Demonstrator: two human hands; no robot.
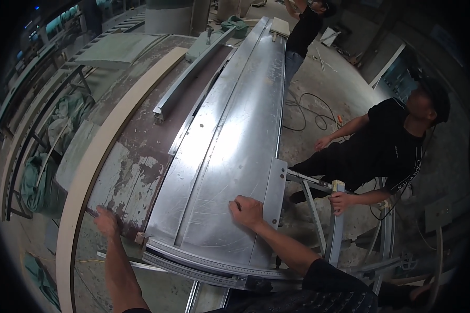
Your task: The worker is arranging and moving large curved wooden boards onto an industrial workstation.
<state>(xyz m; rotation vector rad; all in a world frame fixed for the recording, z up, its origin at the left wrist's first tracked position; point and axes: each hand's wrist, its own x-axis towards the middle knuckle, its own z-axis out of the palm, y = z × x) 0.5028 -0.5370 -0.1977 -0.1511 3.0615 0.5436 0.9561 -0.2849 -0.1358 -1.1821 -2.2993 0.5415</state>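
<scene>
My left hand (107, 221) is at the near edge of a worn brown panel (136, 180) with peeling pale patches, its fingers bent over that edge. Just left of it runs a long, pale wooden board (96, 148), apart from the fingers. On the shiny metal tabletop (227, 172) of a machine rests my right hand (247, 211), curled into a loose fist with nothing showing in it. A ruler-marked rail (193, 261) crosses the tabletop's near end, between my forearms.
A metal fence bar (193, 73) lies along the panel. At the right, a person in black (386, 146) grips a metal frame (337, 224). Another person (303, 31) stands at the far end. Cables (318, 109) lie on the floor; green sacks (42, 177) are at left.
</scene>
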